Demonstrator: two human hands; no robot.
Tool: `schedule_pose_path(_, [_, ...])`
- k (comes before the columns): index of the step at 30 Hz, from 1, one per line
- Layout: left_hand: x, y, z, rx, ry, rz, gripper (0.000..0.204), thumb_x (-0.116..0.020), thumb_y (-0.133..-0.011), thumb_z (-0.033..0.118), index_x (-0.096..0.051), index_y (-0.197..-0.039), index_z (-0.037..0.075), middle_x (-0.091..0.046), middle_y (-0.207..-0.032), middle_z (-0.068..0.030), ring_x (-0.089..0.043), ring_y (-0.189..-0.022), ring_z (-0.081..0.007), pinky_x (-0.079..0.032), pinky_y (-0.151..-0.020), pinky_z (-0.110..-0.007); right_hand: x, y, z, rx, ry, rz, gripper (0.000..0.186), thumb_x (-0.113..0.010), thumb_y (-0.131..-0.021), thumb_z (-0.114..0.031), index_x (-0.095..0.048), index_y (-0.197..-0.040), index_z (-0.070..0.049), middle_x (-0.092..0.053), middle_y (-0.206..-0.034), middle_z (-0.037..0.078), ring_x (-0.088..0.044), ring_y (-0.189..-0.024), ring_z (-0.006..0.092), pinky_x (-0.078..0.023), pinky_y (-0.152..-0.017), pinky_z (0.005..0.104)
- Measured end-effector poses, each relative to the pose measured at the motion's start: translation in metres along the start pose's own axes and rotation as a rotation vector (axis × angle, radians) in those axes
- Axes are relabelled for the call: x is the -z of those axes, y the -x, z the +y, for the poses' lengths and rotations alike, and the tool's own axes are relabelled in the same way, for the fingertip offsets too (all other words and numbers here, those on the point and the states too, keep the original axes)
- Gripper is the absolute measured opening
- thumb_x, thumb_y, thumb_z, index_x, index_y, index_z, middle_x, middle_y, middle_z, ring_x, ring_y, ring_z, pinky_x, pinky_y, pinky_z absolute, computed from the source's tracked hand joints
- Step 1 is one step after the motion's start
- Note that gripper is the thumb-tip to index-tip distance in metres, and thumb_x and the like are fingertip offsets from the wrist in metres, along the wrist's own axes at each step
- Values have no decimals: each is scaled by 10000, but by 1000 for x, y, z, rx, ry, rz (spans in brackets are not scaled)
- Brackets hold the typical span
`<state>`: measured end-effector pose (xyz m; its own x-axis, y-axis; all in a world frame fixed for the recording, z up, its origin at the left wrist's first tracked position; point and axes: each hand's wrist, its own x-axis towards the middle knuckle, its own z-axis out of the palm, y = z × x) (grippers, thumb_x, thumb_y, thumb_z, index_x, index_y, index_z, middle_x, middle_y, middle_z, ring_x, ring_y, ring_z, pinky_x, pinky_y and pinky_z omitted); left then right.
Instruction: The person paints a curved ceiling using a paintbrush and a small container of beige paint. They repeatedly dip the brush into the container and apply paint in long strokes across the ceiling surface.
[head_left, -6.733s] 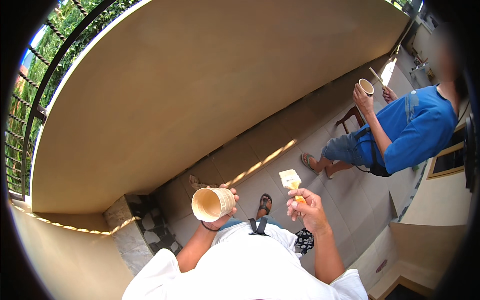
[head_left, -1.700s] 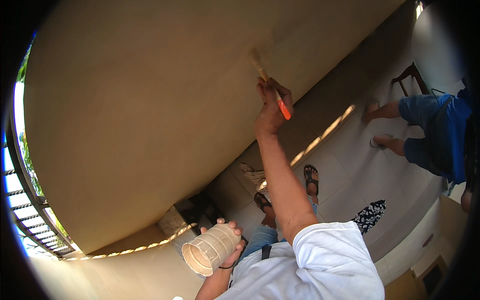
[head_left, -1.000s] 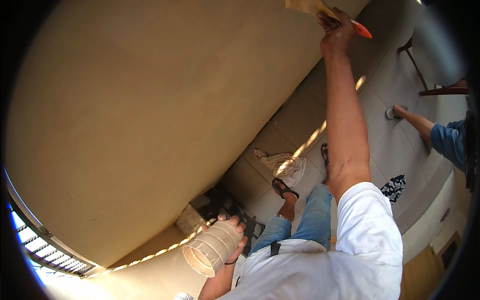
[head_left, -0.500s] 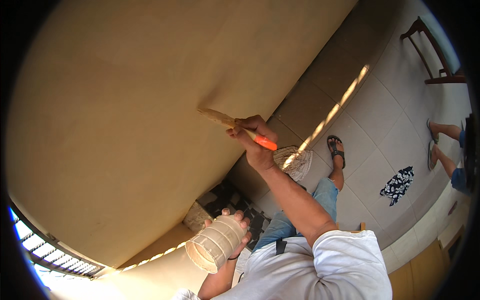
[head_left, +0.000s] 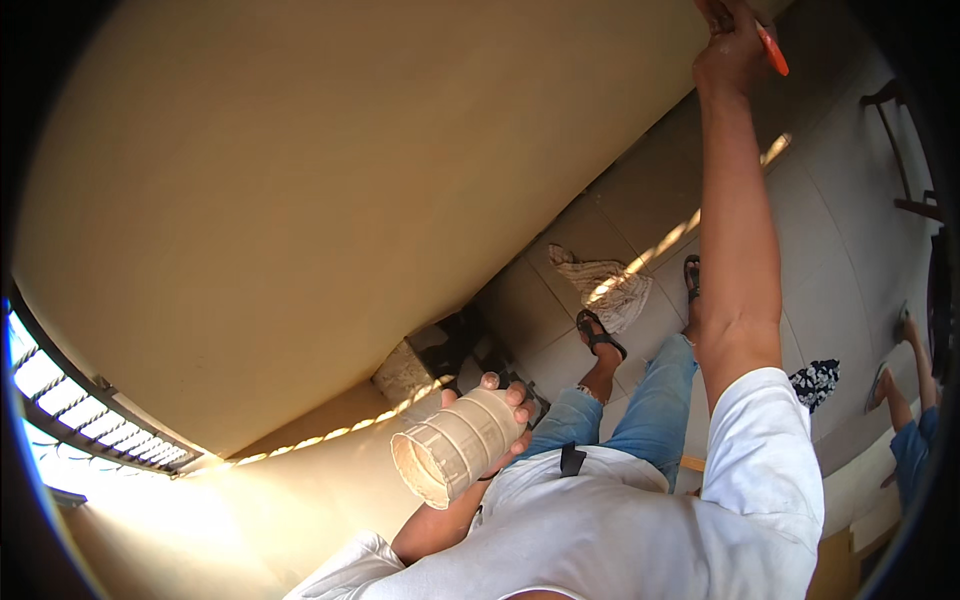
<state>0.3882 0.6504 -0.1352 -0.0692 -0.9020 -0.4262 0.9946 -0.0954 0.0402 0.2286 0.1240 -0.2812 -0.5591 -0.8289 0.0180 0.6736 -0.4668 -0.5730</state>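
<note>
My left hand (head_left: 518, 408) is wrapped round a ribbed, paint-smeared plastic tub (head_left: 458, 446), tilted so its mouth faces the lower left. Wet-looking beige residue coats its inside; how full it is cannot be seen. My right arm reaches up to the top edge of the view. There my right hand (head_left: 732, 58) grips a paintbrush, whose orange handle end (head_left: 772, 50) sticks out beside the fist. The bristles are cut off by the view's edge, so contact with the beige wall (head_left: 330, 200) cannot be told.
A striped cloth (head_left: 612, 290) lies on the tiled floor (head_left: 810, 230) near my sandalled feet. Further right are a black-and-white patterned cloth (head_left: 816, 383), a dark wooden chair (head_left: 905, 150) and another person's legs (head_left: 898, 400). A barred window (head_left: 95, 415) is at the lower left.
My right hand with the paintbrush has swung from the middle of the wall up and right to the view's top edge. The left hand still holds the tub, and the view has shifted.
</note>
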Motion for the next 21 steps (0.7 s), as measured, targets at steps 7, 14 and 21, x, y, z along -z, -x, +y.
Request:
schedule_pose_path(7, [1, -4, 3, 43, -38, -50, 571, -606, -1018, 577, -559, -1369, 129, -499, -1303, -184, -502, -1234, -347, -604, -833, -512, -39, 248, -45, -308, 250, -363, 104, -737, -912, -6, -674, -974, 49, -735, -942, 115, -766, -843, 232, -609, -808, 330])
schedule_pose_path(14, [7, 11, 4, -32, -52, -30, 560, -614, -1014, 566, -562, -1368, 135, -507, -1304, -178, -512, -1235, -351, -595, -826, -511, -33, 182, -34, -433, 219, -584, 126, -698, -920, -33, -697, -1012, 52, -720, -947, 134, -770, -848, 277, -633, -786, 368])
schedule_pose_path(21, [18, 29, -9, -89, 36, -11, 539, -657, -995, 546, -598, -1327, 126, -538, -1308, -189, -517, -1242, -367, -585, -856, -513, -49, -25, -41, -55, 49, -87, 127, -670, -919, -9, -642, -994, 89, -700, -981, 183, -764, -889, 343, -671, -825, 441])
